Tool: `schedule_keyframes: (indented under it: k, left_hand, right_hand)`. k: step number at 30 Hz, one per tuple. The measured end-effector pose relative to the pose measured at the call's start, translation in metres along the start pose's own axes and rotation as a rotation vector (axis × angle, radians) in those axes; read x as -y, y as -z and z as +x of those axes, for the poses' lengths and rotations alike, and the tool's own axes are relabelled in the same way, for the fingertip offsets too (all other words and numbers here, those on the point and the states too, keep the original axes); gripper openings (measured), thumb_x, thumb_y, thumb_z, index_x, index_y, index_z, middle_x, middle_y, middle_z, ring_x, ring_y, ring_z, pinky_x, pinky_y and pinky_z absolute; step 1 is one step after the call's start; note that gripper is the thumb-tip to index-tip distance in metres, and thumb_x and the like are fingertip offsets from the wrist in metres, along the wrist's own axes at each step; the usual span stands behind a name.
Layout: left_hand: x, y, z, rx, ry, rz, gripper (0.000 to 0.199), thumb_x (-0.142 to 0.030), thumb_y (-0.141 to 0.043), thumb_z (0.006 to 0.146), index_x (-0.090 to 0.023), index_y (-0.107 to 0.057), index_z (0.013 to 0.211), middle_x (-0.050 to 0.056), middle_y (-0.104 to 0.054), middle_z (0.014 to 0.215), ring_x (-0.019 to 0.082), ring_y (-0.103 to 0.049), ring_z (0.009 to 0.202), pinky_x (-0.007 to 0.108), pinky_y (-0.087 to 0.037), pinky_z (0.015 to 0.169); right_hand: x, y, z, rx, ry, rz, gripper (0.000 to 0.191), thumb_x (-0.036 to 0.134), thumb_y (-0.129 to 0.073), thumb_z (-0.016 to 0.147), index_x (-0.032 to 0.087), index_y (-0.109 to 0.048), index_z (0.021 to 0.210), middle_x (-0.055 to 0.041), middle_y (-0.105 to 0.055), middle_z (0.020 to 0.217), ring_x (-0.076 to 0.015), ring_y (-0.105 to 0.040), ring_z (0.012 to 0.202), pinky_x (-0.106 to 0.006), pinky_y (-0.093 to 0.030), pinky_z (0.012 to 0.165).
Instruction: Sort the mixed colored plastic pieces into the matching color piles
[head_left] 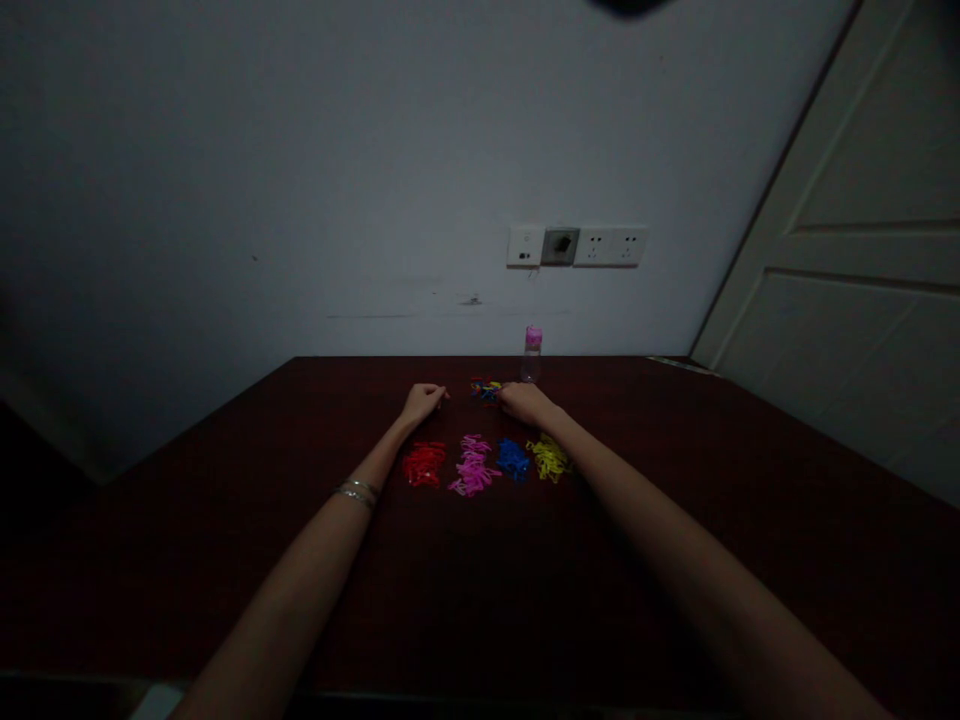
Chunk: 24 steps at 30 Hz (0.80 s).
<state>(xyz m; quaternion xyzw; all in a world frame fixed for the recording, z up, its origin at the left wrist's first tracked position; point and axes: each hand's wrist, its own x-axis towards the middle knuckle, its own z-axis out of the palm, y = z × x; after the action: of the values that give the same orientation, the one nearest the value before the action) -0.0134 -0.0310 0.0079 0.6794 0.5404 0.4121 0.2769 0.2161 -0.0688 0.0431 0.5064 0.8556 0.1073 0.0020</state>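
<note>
My left hand (424,402) rests on the table with its fingers curled and pressed together; whether anything is between them I cannot make out. My right hand (523,402) is closed, its fingertips at the right edge of a small mixed-colour pile (486,389) of thin pieces. What it pinches, if anything, is hidden. Nearer to me lies a row of heaps of small thin looped pieces: a red heap (424,464), a pink heap (473,467), a blue heap (513,458) and a yellow heap (550,457). My right forearm passes over the yellow heap's right side.
The dark reddish-brown table (465,580) meets the wall at the back. A clear bottle with a pink top (532,352) stands just behind my right hand. Sockets and switches (576,246) are on the wall. A white panelled door (847,260) stands at the right.
</note>
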Motion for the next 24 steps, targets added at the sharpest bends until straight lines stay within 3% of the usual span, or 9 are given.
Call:
schedule_keyframes:
  k: [6,13,19,24]
  left_hand:
    - [0.002,0.0,0.002,-0.002,-0.01,0.006,0.033,-0.037,-0.046,0.071,-0.011,-0.065,0.065,-0.002,-0.046,0.043,0.009,-0.041,0.044,0.02,-0.03,0.048]
    - [0.002,-0.002,0.003,-0.008,-0.004,-0.016,0.031,-0.035,-0.046,0.072,-0.011,-0.065,0.066,-0.003,-0.045,0.041,0.009,-0.041,0.043,0.02,-0.031,0.048]
    - [-0.004,-0.001,0.0,-0.008,0.013,-0.032,0.03,-0.032,-0.046,0.071,-0.01,-0.065,0.064,-0.003,-0.044,0.042,0.008,-0.039,0.043,0.02,-0.029,0.047]
    - [-0.004,0.0,-0.002,0.0,-0.006,-0.059,0.029,-0.032,-0.046,0.071,-0.009,-0.064,0.064,-0.003,-0.044,0.042,0.008,-0.039,0.043,0.02,-0.029,0.045]
  right_hand:
    - [-0.006,-0.007,-0.001,-0.07,0.011,0.13,0.023,0.015,-0.043,0.08,0.012,-0.062,0.092,-0.0154,-0.062,0.101,-0.0203,-0.058,0.091,-0.026,-0.042,0.077]
    - [-0.01,-0.01,-0.002,-0.208,-0.021,0.736,0.018,0.015,-0.053,0.072,0.01,-0.067,0.081,-0.006,-0.067,0.077,-0.0135,-0.058,0.071,-0.021,-0.042,0.067]
    - [0.031,0.006,-0.005,-0.177,0.14,1.02,0.02,0.022,-0.056,0.069,0.01,-0.069,0.079,-0.0042,-0.065,0.069,-0.0114,-0.054,0.061,-0.022,-0.041,0.059]
    - [0.071,0.017,-0.007,-0.092,0.289,1.005,0.02,0.019,-0.056,0.07,0.009,-0.069,0.082,-0.0022,-0.063,0.063,-0.0085,-0.049,0.054,-0.019,-0.037,0.052]
